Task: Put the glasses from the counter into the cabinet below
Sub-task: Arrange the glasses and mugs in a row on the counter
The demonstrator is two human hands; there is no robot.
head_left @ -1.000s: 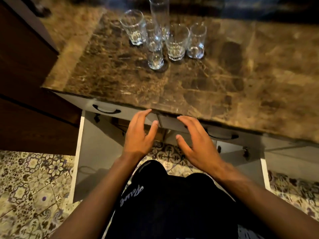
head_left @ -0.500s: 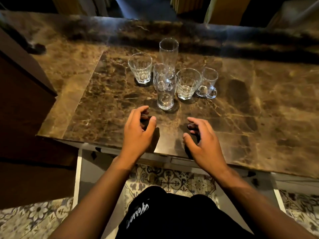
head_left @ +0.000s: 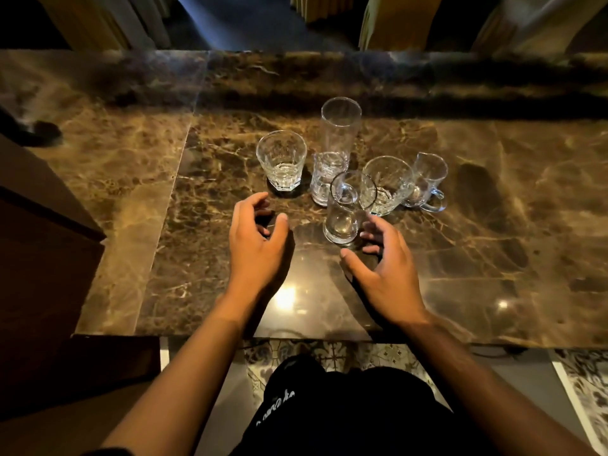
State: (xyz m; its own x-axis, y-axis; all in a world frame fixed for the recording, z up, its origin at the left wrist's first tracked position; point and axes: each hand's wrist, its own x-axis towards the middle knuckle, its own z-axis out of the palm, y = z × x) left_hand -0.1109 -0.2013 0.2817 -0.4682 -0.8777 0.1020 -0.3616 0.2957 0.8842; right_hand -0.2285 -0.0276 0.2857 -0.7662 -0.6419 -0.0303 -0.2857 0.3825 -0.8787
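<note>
Several clear glasses stand grouped on the brown marble counter [head_left: 477,258]. A faceted tumbler [head_left: 281,161] is at the left, a tall straight glass [head_left: 339,133] behind, a small glass [head_left: 324,184] in front of it. The nearest glass [head_left: 345,212] stands closest to me, with a cut-glass tumbler [head_left: 386,185] and a small handled mug [head_left: 427,182] to its right. My left hand [head_left: 256,245] hovers just below the faceted tumbler, fingers curled and apart, holding nothing. My right hand [head_left: 383,268] is cupped open beside the nearest glass, fingertips almost touching its base.
A dark wooden unit [head_left: 42,258] borders the counter on the left. Below the counter edge I see white cabinet door edges [head_left: 569,390], patterned floor tiles [head_left: 345,352] and my dark shorts [head_left: 345,413]. A dark object [head_left: 36,133] lies at the far left of the counter.
My view rose from the cabinet front to the countertop. Both hands moved up and forward over the counter toward the glasses; the right one now reaches the nearest glass.
</note>
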